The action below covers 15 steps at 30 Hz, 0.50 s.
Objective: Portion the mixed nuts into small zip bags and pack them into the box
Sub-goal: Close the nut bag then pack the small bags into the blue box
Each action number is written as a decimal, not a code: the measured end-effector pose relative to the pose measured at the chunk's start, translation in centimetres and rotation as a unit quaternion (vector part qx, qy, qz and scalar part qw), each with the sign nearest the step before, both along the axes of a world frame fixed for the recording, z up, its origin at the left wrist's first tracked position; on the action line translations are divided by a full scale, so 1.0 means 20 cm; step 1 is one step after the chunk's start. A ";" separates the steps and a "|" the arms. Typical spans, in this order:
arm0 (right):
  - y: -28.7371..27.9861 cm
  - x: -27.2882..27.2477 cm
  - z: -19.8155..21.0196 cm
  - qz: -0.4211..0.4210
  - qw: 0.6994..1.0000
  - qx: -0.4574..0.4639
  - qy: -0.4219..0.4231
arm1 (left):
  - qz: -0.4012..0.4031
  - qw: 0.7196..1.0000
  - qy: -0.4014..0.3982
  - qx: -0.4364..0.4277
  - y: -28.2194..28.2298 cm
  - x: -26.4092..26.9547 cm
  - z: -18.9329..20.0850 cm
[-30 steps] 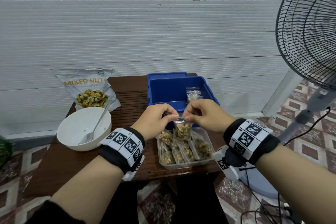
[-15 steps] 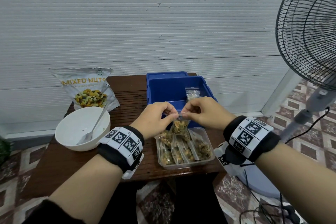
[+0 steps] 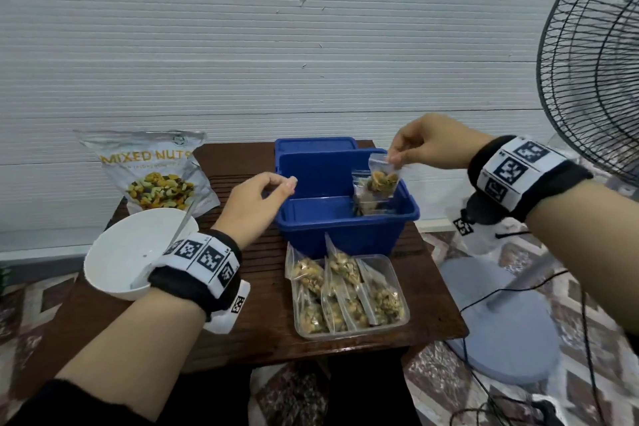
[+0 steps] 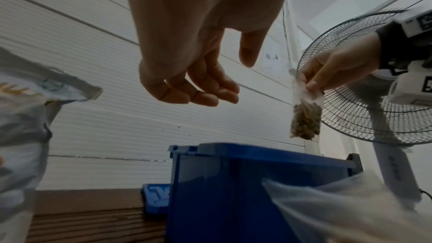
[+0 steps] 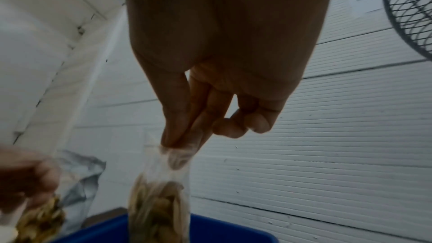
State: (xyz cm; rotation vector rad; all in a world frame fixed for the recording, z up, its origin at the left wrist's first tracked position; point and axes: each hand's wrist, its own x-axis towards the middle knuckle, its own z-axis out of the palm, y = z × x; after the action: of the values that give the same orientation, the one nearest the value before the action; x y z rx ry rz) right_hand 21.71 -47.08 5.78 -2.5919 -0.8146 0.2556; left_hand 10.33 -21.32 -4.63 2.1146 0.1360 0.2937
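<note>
My right hand [image 3: 394, 159] pinches the top edge of a small clear zip bag of nuts [image 3: 382, 180], which hangs over the right side of the open blue box [image 3: 339, 235]. The right wrist view shows thumb and fingers [image 5: 180, 141] nipping the bag [image 5: 156, 210] above the box rim [image 5: 222, 232]. Another filled bag [image 3: 361, 199] stands inside the box, just behind the held one. My left hand [image 3: 285, 185] hovers at the box's left rim with loosely curled fingers and holds nothing [image 4: 229, 78].
A clear tray [image 3: 397, 316] with several filled bags sits in front of the box. A white bowl [image 3: 121, 259] with a spoon and the mixed nuts pouch [image 3: 152, 173] stand at the left. A standing fan [image 3: 587, 62] is close on the right.
Both hands were pinching the bag's top over the tray. The left hand has let go and moved left; the right hand has carried the bag up and back over the box.
</note>
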 end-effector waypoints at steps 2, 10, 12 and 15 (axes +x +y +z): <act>0.01 0.07 -0.01 0.010 0.998 -0.059 0.005 | 0.008 1.000 0.011 -0.005 0.03 0.04 -0.03; 0.09 0.25 -0.22 0.090 0.967 -0.229 0.071 | -0.004 0.998 0.055 -0.007 0.08 0.18 -0.12; 0.10 0.27 -0.28 0.100 0.957 -0.260 0.075 | -0.007 0.998 0.061 -0.011 0.09 0.20 -0.13; 0.12 0.29 -0.33 0.097 0.950 -0.286 0.075 | -0.007 0.998 0.058 -0.011 0.10 0.22 -0.14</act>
State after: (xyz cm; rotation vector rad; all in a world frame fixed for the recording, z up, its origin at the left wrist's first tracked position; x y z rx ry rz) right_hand 27.46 -44.65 -0.91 -2.9587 -1.0639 0.8495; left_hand 14.74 -19.38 -7.45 2.1092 0.1920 0.1596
